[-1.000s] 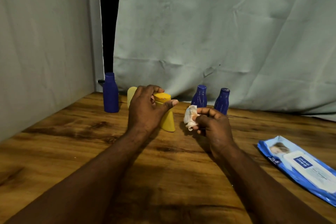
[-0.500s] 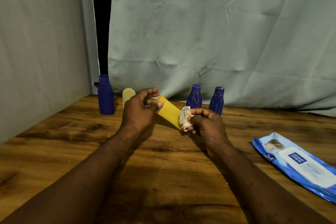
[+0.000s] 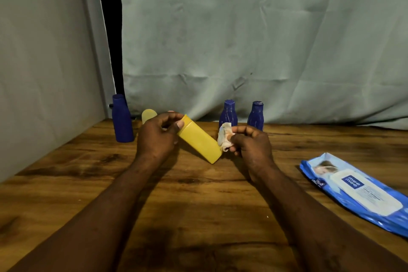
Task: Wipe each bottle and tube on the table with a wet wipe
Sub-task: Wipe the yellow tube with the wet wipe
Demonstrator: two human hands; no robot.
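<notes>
My left hand grips the cap end of a yellow bottle, which is tilted with its base pointing down to the right, above the wooden table. My right hand pinches a crumpled white wet wipe against the bottle's lower end. A pale yellow tube stands behind my left hand, mostly hidden. Three blue bottles stand upright at the back: one at the far left, two behind the wipe.
A blue pack of wet wipes lies flat on the right side of the table. A grey-green cloth backdrop hangs behind the bottles, and a wall closes off the left side.
The yellow bottle went from standing on the table to lifted and tilted in my left hand. My right hand brought the wipe against its lower end.
</notes>
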